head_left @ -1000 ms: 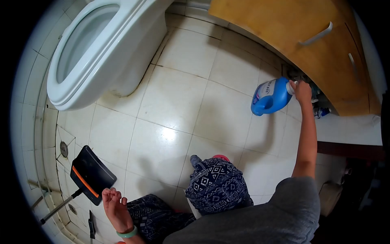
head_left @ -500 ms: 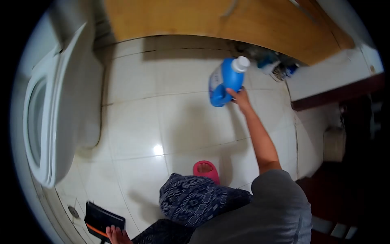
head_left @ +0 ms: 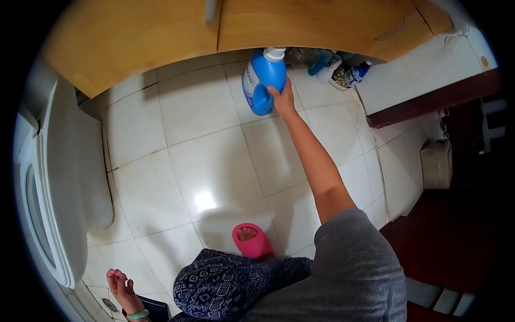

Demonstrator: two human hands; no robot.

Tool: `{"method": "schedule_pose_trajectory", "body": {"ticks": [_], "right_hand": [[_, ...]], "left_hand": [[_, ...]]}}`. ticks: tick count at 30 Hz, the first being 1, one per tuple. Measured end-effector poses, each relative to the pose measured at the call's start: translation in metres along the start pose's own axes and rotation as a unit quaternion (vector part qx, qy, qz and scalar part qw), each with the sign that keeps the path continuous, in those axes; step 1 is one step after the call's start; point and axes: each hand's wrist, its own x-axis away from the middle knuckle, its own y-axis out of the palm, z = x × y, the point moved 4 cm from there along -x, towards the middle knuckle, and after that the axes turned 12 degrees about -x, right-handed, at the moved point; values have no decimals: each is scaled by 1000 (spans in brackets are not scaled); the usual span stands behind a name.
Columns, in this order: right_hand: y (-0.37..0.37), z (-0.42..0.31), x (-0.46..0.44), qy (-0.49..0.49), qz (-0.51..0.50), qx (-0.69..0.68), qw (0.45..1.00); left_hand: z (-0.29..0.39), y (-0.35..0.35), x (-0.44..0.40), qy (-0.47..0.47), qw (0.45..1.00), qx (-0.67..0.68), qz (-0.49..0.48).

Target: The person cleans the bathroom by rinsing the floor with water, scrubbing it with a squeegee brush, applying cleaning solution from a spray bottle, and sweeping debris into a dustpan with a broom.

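A large blue bottle (head_left: 271,73) with a white cap and a pale label stands near the front edge of the wooden cabinet. My right hand (head_left: 282,97) is on its handle side, thumb and fingers closed around the blue plastic. At the lower left, my left hand (head_left: 122,288), with a green bangle on the wrist, is raised over the floor with its fingers curled. No object shows in it. Just behind that wrist lies part of the black dustpan (head_left: 154,309).
The wooden cabinet (head_left: 300,24) spans the top, with several small bottles (head_left: 322,65) beneath it. A white toilet (head_left: 70,172) is on the left. A pink slipper (head_left: 252,242) is on my foot. A dark red threshold (head_left: 429,99) and a beige box (head_left: 436,163) are at the right.
The view has swung right. My right hand has gone from the bottle's cap to its handle side, and the bottle is now closer to the cabinet. My left hand remains low on the left.
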Motion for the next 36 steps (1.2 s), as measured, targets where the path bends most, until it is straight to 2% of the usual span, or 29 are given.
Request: {"method": "schedule_pose_trajectory", "body": {"ticks": [2, 6, 8, 10, 11, 12, 13, 14, 15, 17, 19, 21, 23, 24, 25, 26, 28, 29, 31, 32, 33, 35, 36], "right_hand": [[3, 3, -22, -32, 25, 14, 999], [-1, -5, -41, -20, 2, -19, 1000], [-19, 7, -48, 128, -69, -186, 972], [-82, 64, -80, 237, 41, -188, 952], [-130, 120, -114, 129, 185, 22, 974], [-140, 49, -90, 74, 194, 208, 956], [-166, 52, -104, 44, 227, 203, 952], [-198, 76, -134, -154, 223, 300, 914], [-201, 50, -133, -202, 192, 314, 907], [-226, 60, -165, -191, 129, 475, 849], [-242, 75, -189, -193, 66, 610, 766], [-234, 55, -184, -131, 11, 641, 756], [-275, 112, -228, -119, -58, 643, 755], [-277, 110, -230, -107, -38, 630, 769], [-271, 95, -217, -205, 2, 585, 785], [-237, 44, -180, -192, -20, 577, 794], [-239, 38, -168, -176, -28, 529, 830], [-235, 31, -157, -67, 31, 199, 977], [-214, -1, -127, -82, 30, 297, 951], [-205, -13, -114, -19, 19, 275, 961], [-204, -6, -105, -12, 14, 279, 960], [-222, 12, -86, -32, 118, 184, 975], [-228, 15, -64, -141, 53, 387, 910]], "left_hand": [[6, 14, -11, 7, 1000, -12, -17], [22, 42, -19, 19, 997, -46, -52], [24, 49, -18, 22, 996, -55, -61], [23, 52, -17, 6, 995, -77, -60], [20, 49, -21, 3, 996, -74, -55], [13, 39, -27, -10, 994, -97, -40], [5, 29, -35, -23, 992, -120, -25], [-2, 21, -44, -27, 990, -139, -9], [-16, 6, -58, -30, 989, -147, 9], [-28, -8, -75, -41, 981, -181, 51], [-37, -15, -92, -47, 977, -198, 63], [-48, -21, -113, -29, 969, -241, 51], [-63, -31, -126, -11, 962, -270, 34], [-71, -32, -126, -16, 960, -276, 36], [-73, -29, -122, 1, 971, -239, 30], [-76, -31, -120, -6, 963, -267, 38], [-68, -26, -106, -11, 974, -226, 18], [-60, -24, -95, -20, 978, -205, 23], [-58, -27, -83, -33, 979, -199, 14], [-62, -28, -79, -38, 979, -202, 14], [-63, -28, -83, -39, 978, -204, 8], [-64, -24, -81, -22, 977, -211, -15], [-84, -19, -57, -13, 983, -185, -16]]}}
